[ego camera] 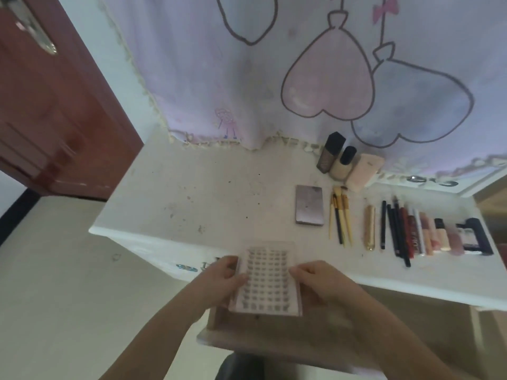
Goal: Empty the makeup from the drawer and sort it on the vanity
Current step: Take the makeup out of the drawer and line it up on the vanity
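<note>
Two hands point(270, 281) gripping lash tray point(264, 281), perhaps clear-lidded, brushes point(340, 215) beyond

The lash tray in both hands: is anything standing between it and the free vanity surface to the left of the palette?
Nothing visible. The lash tray, held by left hand and right hand, faces bare vanity top; the palette lies aside, to the right.

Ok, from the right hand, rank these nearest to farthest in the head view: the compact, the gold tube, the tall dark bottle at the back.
From the right hand, which holds the lash tray:
1. Compact, lying flat on the vanity straight beyond the hand.
2. Gold tube, off to the right; close to the compact's distance, so this order is a narrow call.
3. Tall dark bottle, upright at the back by the curtain, clearly farthest.
</note>
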Demonstrator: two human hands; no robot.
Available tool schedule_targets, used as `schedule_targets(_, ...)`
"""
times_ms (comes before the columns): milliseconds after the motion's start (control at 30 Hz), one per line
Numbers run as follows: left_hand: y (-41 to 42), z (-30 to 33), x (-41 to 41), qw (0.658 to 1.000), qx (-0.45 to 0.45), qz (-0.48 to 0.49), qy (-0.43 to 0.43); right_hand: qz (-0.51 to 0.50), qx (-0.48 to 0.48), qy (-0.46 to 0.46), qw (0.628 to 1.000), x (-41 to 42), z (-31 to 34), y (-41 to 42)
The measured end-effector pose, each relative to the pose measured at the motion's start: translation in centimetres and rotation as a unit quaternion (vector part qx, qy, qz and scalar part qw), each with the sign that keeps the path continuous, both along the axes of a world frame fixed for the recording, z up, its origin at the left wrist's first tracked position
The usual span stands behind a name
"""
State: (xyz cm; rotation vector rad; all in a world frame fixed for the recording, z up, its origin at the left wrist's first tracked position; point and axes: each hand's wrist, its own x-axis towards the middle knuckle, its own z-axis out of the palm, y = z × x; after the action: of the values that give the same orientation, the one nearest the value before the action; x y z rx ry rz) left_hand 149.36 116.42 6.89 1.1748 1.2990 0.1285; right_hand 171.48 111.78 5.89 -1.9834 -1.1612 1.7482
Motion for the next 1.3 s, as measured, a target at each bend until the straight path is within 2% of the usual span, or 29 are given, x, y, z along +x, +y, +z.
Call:
schedule_targets(133,8.5,1.2,4.1,0.991,0.134,0.028,0.009,-0.134,0.105,0.054,0.984,1.8,2.1,7.5)
schedule_targets(233,15.3,0.1,7.7,0.980,0.195,0.035,0.016,-0.180,0.174,-0.036,0.967,2.7,1.3,13.7)
schedule_targets(333,21.5,-1.8,11.0,0.972,0.223,0.011,0.076,-0.207,0.192,-0.119,0.952,3.3,-0.3,18.9)
schedule_targets(500,27.3,-5.2,14.1,0.957,0.235,-0.068,0.155,-0.192,0.155,-0.213,0.945,4.7,-3.1,23.7)
schedule_targets(667,27.8,-7.1,14.7,0.943,0.247,-0.097,0.202,-0.129,0.150,-0.291,0.936,5.0,-4.7,24.7)
schedule_targets(733,27.6,-7.0,14.9,0.926,0.264,-0.111,0.245,-0.119,0.146,-0.306,0.933,5.0,-5.0,24.8)
schedule_targets(800,27.5,-6.7,15.1,0.907,0.275,-0.129,0.291,-0.119,0.141,-0.301,0.936,4.9,-4.9,24.8)
schedule_targets(900,26.1,-5.8,14.7,0.916,0.257,-0.106,0.288,-0.117,0.159,-0.288,0.937,4.8,-4.1,23.6)
schedule_targets(1033,20.7,-4.8,11.7,0.931,0.302,-0.036,0.201,-0.139,0.237,-0.238,0.932,4.3,-1.3,17.8)
schedule_targets(1100,15.8,-4.5,9.4,0.937,0.318,-0.016,0.145,-0.144,0.250,-0.185,0.940,4.2,-0.5,12.9)
schedule_targets(1200,6.9,-5.1,5.7,0.956,0.264,-0.074,0.107,-0.139,0.140,-0.052,0.979,4.8,-1.1,3.5)
schedule_targets(1267,1.7,-5.9,3.7,0.968,0.183,-0.125,0.115,-0.125,0.037,-0.001,0.992,5.7,-2.4,-2.5)
schedule_targets(1300,-0.5,-6.2,3.0,0.979,0.124,-0.118,0.115,-0.148,-0.011,0.024,0.989,6.1,-3.3,-5.2)
